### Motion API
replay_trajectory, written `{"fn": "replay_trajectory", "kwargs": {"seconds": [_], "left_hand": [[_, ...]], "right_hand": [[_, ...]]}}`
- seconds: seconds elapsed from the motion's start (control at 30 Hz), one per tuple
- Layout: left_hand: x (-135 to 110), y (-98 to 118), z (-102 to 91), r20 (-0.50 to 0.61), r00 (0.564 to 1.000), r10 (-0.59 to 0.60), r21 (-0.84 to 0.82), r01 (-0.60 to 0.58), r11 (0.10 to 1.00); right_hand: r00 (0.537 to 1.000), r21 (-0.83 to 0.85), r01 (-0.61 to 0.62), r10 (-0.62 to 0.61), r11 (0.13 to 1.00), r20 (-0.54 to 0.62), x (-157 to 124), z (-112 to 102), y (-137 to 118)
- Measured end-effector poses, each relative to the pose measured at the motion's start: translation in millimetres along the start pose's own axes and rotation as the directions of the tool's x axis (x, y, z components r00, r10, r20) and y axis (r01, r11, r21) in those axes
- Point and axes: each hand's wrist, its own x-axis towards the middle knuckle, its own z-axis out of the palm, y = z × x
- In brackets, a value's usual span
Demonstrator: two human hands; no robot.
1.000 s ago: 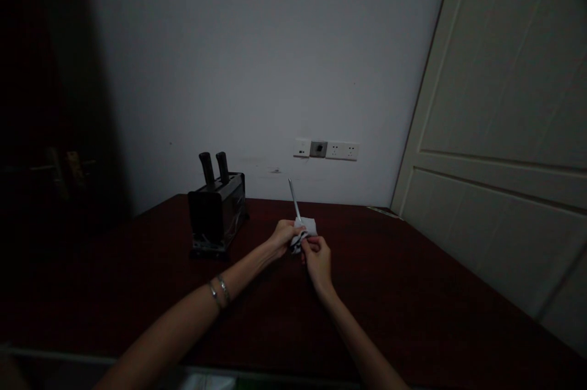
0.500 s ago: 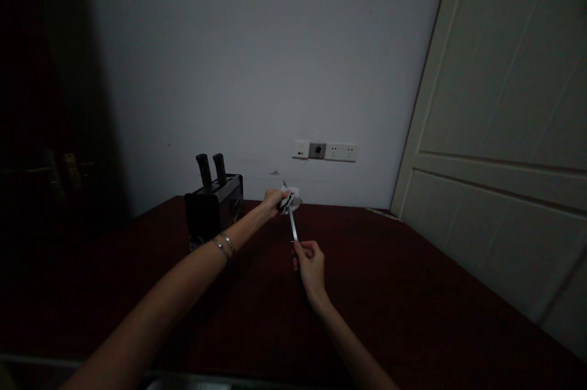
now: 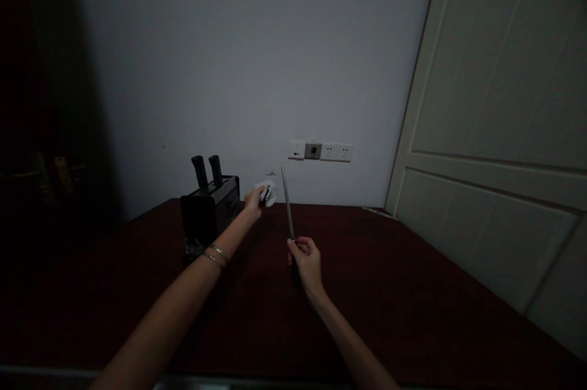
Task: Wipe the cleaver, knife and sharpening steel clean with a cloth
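Observation:
My right hand (image 3: 304,258) is closed round the dark handle of a long thin metal rod (image 3: 287,200) that points up and slightly away, above the dark red table (image 3: 413,292). My left hand (image 3: 255,198) is stretched out to the left of the rod's tip, closed on a crumpled white cloth (image 3: 268,193), and no longer touches the rod. The left hand hovers just right of a dark knife block (image 3: 208,213) with two black handles (image 3: 207,171) sticking up.
A grey wall behind the table carries a strip of sockets (image 3: 321,151). A pale panelled door (image 3: 499,133) stands at the right. The left side of the room is in deep shadow.
The left hand slid the white cloth up along the rod from the handle to the tip, then came off it and moved left toward the knife block. The right hand kept holding the handle.

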Motion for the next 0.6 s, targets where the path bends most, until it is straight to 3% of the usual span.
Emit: {"fn": "replay_trajectory", "kwargs": {"seconds": [0.1, 0.27, 0.5, 0.6], "left_hand": [[-21, -17, -16.8, 0.021, 1.000, 0.011, 0.086, -0.013, 0.996], [-51, -33, -32.3, 0.149, 0.983, 0.110, 0.190, -0.137, 0.972], [-98, -38, -33.0, 0.339, 0.926, 0.168, 0.301, -0.275, 0.913], [-117, -37, -30.9, 0.389, 0.873, 0.294, 0.374, -0.441, 0.816]], "right_hand": [[0.996, 0.011, 0.084, -0.084, 0.996, 0.023, 4, -4, -3], [0.996, -0.016, 0.092, -0.092, 0.996, 0.000, 9, -7, -1], [0.987, -0.086, 0.158, -0.159, 0.984, -0.008, 16, -13, -1], [0.975, -0.149, 0.220, -0.223, 0.964, 0.000, 18, -16, 1]]}}
